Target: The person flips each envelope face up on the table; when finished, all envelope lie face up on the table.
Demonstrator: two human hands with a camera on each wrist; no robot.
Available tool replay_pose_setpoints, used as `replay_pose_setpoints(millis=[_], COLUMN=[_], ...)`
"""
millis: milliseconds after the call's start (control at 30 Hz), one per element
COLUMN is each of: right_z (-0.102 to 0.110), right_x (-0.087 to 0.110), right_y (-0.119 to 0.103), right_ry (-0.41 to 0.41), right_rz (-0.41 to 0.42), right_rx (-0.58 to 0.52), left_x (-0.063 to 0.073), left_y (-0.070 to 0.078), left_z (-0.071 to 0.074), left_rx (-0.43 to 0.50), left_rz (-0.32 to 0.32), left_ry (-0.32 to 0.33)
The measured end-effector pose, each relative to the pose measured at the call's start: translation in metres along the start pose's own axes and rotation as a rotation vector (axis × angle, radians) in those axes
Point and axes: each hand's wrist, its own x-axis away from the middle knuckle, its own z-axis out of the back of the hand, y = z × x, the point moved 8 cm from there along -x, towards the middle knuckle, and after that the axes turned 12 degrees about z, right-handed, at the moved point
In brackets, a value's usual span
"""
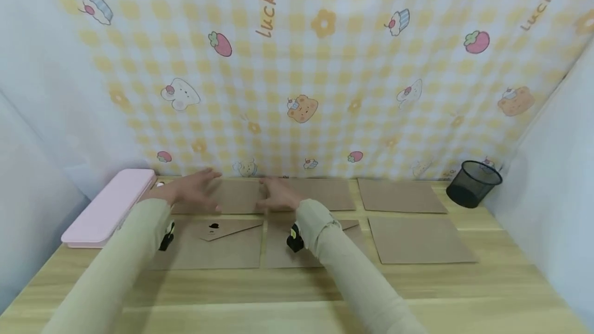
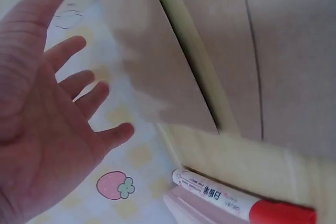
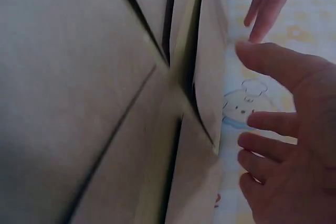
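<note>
Brown paper envelopes lie in two rows on the wooden table. Over the back-left envelope (image 1: 238, 196) my left hand (image 1: 192, 191) hovers with fingers spread, holding nothing. My right hand (image 1: 280, 194) is at the neighbouring back envelope (image 1: 322, 194), fingers extended, also holding nothing. In front of the hands lie a left envelope (image 1: 223, 254) with a small hat-and-face mark by its flap and a middle envelope (image 1: 274, 251), partly covered by the right forearm. Both palms show in the wrist views, the left hand (image 2: 52, 114) and the right hand (image 3: 299, 140), fingers apart.
Two more envelopes lie at right, one at the back (image 1: 401, 196) and one in front (image 1: 419, 241). A black mesh cup (image 1: 473, 184) stands at the back right. At left is a pink case (image 1: 109, 207), with a red-capped whiteboard marker (image 2: 231, 198) beside it. A patterned cloth (image 1: 301, 66) hangs behind.
</note>
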Motion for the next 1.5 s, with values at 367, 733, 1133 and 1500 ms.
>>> replay_pose_setpoints(millis=[367,733,1133,1500], right_z=[-0.011,-0.002,-0.002,-0.017], right_x=[-0.01,-0.009,-0.004,-0.017], right_y=[0.008,0.0,-0.002,-0.014], right_ry=[-0.15,-0.124,-0.031,-0.178], right_rz=[-0.094,0.008,0.121,0.033], right_rx=[0.137,0.134,0.075,0.109], left_x=[-0.017,-0.016,0.002,-0.008], left_y=[-0.002,0.002,-0.022,-0.022], left_z=[-0.013,-0.007,0.005,0.0], left_rx=[-0.062,-0.097,-0.008,-0.03], left_rz=[0.13,0.127,-0.073,-0.008], left_ry=[-0.106,-0.064,0.18,0.132])
